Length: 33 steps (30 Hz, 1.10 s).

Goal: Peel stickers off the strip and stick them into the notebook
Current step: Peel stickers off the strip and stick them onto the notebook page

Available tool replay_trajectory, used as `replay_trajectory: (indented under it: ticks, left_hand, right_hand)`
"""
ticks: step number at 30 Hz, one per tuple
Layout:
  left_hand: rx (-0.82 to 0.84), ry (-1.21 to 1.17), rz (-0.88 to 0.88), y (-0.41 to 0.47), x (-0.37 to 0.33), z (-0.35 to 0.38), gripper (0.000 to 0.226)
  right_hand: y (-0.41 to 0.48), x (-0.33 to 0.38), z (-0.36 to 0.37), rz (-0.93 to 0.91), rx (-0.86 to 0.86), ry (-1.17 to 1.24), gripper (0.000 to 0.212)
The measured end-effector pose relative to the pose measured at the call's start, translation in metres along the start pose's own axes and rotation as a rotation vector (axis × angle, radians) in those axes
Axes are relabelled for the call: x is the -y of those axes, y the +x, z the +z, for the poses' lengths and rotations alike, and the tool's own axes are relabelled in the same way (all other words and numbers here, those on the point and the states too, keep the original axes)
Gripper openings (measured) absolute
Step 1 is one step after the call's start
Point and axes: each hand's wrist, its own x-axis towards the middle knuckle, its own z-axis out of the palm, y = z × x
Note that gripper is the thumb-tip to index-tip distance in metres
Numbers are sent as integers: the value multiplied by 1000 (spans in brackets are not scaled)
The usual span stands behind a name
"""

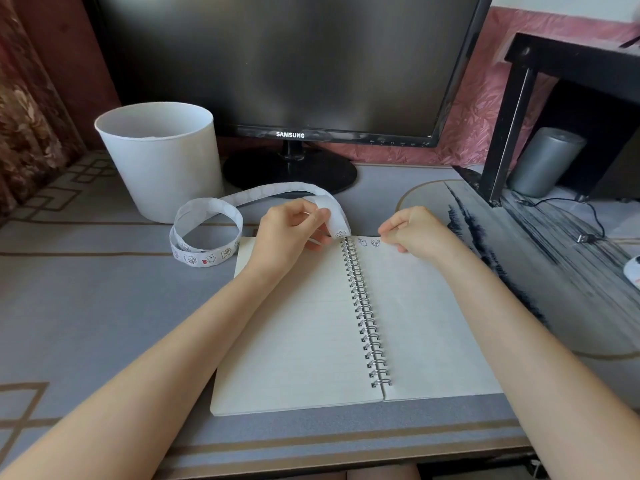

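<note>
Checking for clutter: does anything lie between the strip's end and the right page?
Nothing visible does. The strip's end, held by the left hand, hangs at the spiral beside the right page; only the right hand overlaps its top.

The right hand (414, 232) is curling its fingertips inward, hiding whatever they may be pinching. The left hand (292, 232) is covering part of the strip (337, 221) it is holding. The picture's right edge is cutting off a white object (633, 271); the stickers (362, 242) are showing drawings too small to tell.

The grey table (86, 306) bears notebook (304, 323), sticker strip (199, 258), white bin (162, 168) and monitor (277, 64).
</note>
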Motion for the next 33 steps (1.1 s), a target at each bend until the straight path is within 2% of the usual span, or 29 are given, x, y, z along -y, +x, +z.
replay_trajectory:
  ticks: [2,4,7,11,19,22,33]
  left_hand:
    - [-2,-10,7,0,-1,0,23]
    - [-1,-15,10,0,-1,0,23]
    - [-1,-21,9,0,-1,1,22]
    - [11,-30,10,0,0,1,21]
    - [52,-81,-5,-1,-1,3,21]
    - [112,-19,-8,-2,-1,4,17]
    - [140,-10,59,-5,0,5,13]
  right_hand:
    - [-3,4,-3,-50,-60,48,14]
    - [-11,6,-1,-208,-137,128,7]
    - [-28,12,7,-418,-83,227,5]
    - [-36,21,18,-538,-24,230,14]
    - [-35,18,25,-504,-94,322,12]
    - [-36,19,22,-494,-131,364,12]
    - [-35,17,25,-495,-122,338,19]
